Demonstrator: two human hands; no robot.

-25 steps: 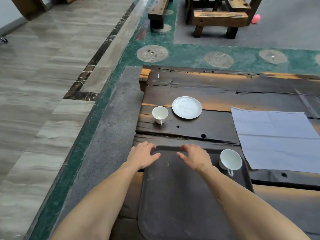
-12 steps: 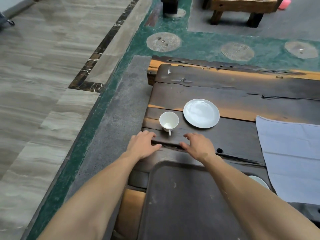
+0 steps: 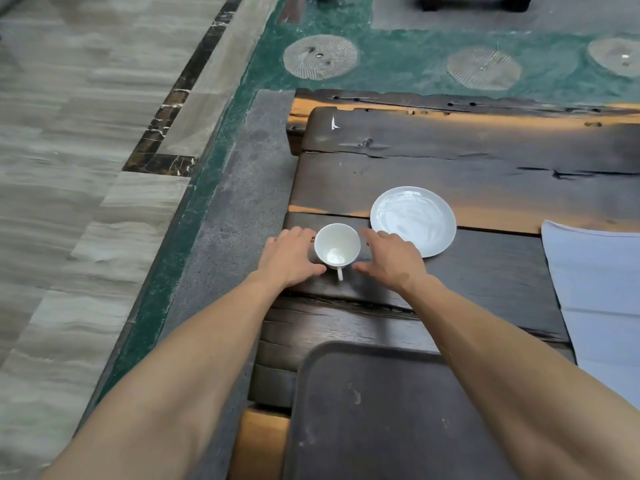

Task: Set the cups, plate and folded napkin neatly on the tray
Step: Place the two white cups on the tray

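A small white cup (image 3: pixel 336 247) stands upright on the dark wooden table, its handle pointing toward me. My left hand (image 3: pixel 290 258) lies open just left of the cup and my right hand (image 3: pixel 391 259) open just right of it, both close to its sides; a grip does not show. A white plate (image 3: pixel 414 220) sits right behind my right hand. The dark tray (image 3: pixel 374 420) lies near me at the bottom, my right forearm crossing it. A pale blue-grey napkin (image 3: pixel 602 299) lies spread flat at the right edge. The second cup is out of view.
The table's (image 3: pixel 450 147) left edge drops to a grey stone strip (image 3: pixel 235 209) and a green floor band (image 3: pixel 398 67) with round stone discs. Wood-look floor tiles lie further left.
Both hands have moved forward from the tray's far rim to either side of the near cup. The view has shifted forward, so the cup on the tray's right corner has left the frame.
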